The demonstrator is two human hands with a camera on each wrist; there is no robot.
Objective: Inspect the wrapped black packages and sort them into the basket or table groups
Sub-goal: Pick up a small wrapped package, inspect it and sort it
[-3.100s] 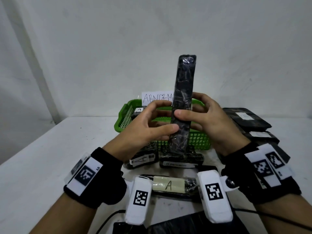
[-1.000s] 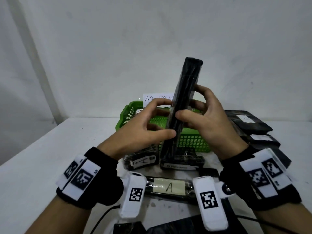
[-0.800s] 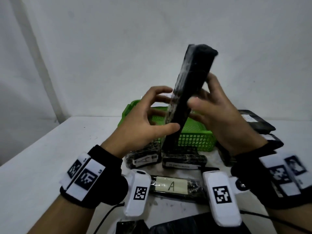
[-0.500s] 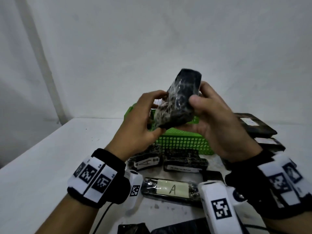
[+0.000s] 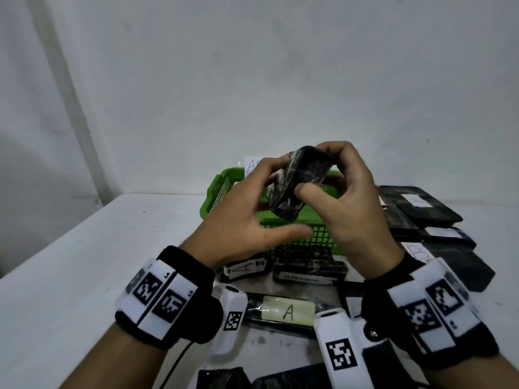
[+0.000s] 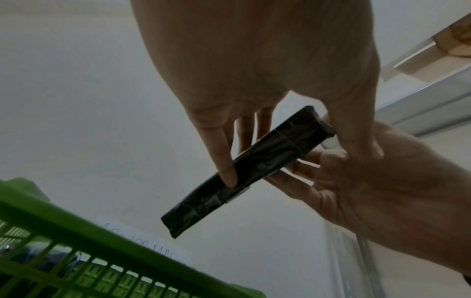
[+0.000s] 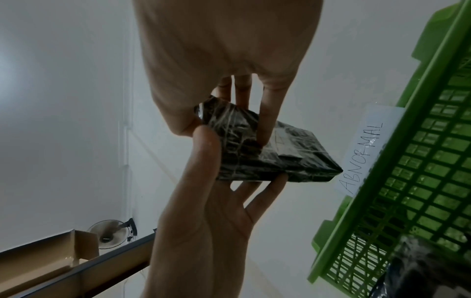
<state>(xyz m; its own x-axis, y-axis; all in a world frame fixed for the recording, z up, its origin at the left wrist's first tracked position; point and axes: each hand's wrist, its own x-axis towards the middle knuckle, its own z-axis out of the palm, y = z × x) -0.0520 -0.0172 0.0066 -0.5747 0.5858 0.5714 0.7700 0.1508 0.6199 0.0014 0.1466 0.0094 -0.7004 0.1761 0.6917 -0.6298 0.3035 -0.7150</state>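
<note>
I hold one wrapped black package [image 5: 302, 183] in both hands, above the green basket [image 5: 216, 192]. It lies tilted, its near end pointing at me. My left hand [image 5: 276, 197] has its fingers along the package's left side and its thumb below the near end. My right hand [image 5: 317, 169] curls its fingers over the top end, with the thumb pressed on the front face. In the left wrist view the package [image 6: 244, 171] lies between both hands' fingers. The right wrist view shows crinkled clear film over the package [image 7: 267, 153].
A paper sign reading ABNORMAL [image 7: 362, 153] stands behind the basket, which holds another black package [image 7: 413, 262]. Packages labelled A [image 5: 289, 310] and one marked IN PROGRESS [image 5: 306, 276] lie in front of the basket. More black packages [image 5: 415, 206] are stacked at the right, near a B label [image 5: 418, 252].
The package stood upright in my hands. I have tipped it down and lowered it, so its end now faces me over the basket.
</note>
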